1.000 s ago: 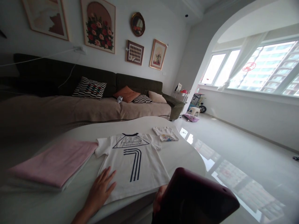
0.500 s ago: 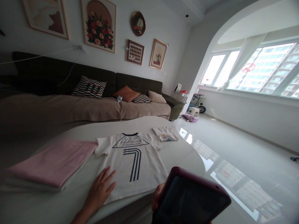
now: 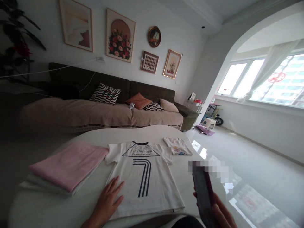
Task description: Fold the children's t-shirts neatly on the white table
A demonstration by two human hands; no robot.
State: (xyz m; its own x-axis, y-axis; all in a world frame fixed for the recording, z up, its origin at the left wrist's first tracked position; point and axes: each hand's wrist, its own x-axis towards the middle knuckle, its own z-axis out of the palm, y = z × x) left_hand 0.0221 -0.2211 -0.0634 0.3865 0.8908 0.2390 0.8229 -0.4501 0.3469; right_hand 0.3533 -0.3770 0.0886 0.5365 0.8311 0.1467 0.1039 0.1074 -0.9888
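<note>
A white T-shirt [image 3: 158, 177] with a dark 7 lies spread on the white table [image 3: 95, 134]. My left hand [image 3: 108, 201] rests flat on the shirt's lower left edge, fingers apart. To the right of the shirt, my right hand [image 3: 222, 210] grips a dark phone [image 3: 203, 190] with a maroon case, held upright and turned partly edge-on. Folded pink cloth [image 3: 71, 163] lies on top of light cloth left of the shirt. Beyond the shirt's right sleeve lies a folded white garment [image 3: 178, 146] with a coloured print.
Behind the table stands a dark green sofa [image 3: 152, 88] with a beige cover and several cushions. A small white stool [image 3: 209, 123] and a pink item [image 3: 206, 129] are on the glossy floor at the right. A plant [image 3: 17, 34] is at the upper left.
The phone has moved right and turned from a broad face to a narrower one, uncovering the shirt's lower right corner. The view has shifted left; my left hand stays on the shirt.
</note>
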